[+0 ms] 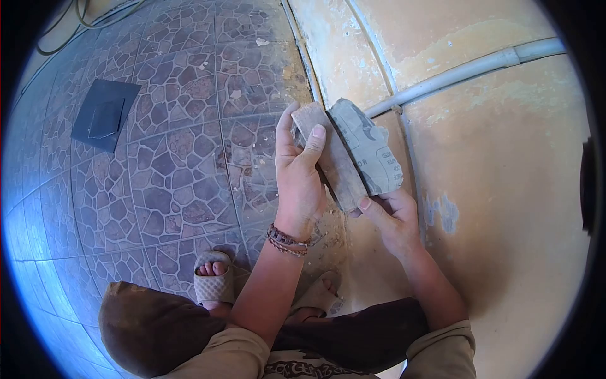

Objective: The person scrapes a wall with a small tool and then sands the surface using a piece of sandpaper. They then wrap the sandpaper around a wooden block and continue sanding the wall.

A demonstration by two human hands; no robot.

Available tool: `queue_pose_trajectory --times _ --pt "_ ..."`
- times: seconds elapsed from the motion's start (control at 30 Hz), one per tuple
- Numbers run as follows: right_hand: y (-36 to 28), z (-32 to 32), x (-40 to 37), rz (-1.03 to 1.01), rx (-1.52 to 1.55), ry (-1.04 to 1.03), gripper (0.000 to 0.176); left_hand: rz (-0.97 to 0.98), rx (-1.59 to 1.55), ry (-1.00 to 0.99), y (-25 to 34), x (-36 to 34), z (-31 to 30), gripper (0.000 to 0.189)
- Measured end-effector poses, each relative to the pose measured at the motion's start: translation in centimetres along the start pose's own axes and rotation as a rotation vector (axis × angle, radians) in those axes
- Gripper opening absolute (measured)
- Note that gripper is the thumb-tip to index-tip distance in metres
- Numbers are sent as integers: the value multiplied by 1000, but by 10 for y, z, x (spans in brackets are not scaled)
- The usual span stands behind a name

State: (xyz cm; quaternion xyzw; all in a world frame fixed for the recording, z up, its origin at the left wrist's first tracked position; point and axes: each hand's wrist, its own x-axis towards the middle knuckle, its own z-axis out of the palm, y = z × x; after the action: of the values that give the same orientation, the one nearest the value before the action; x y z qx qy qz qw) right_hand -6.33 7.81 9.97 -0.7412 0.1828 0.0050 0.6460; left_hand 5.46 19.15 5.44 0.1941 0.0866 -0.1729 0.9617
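A flat wooden block [334, 158] is held between both hands, tilted from upper left to lower right. My left hand [303, 174] wraps its upper left side, with the thumb across its face. At the lower right end, my right hand [394, 221] pinches the block with its thumb and fingers. Beyond the block's right edge spreads a grey sheet of sandpaper [366, 148] with printed marks and a ragged outer edge. The sheet seems to lie under the block; its hidden part cannot be seen.
On the tiled floor [170, 145] at the left lie dark flat sheets [95, 120]. A pipe [467, 71] runs along the peeling yellowish wall [505, 189] at the right. Cables [95, 25] are at the top left. Two sandalled feet [213, 281] stand below.
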Motion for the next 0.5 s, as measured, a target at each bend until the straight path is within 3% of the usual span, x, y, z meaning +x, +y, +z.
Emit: queue_pose_trajectory --times 0.3,0.5 --pt "-9 5 1 -64 -38 8 35 -16 76 -56 1 4 -7 38" --pt "-11 5 1 -61 -68 48 29 -21 32 -68 3 10 -6 46"
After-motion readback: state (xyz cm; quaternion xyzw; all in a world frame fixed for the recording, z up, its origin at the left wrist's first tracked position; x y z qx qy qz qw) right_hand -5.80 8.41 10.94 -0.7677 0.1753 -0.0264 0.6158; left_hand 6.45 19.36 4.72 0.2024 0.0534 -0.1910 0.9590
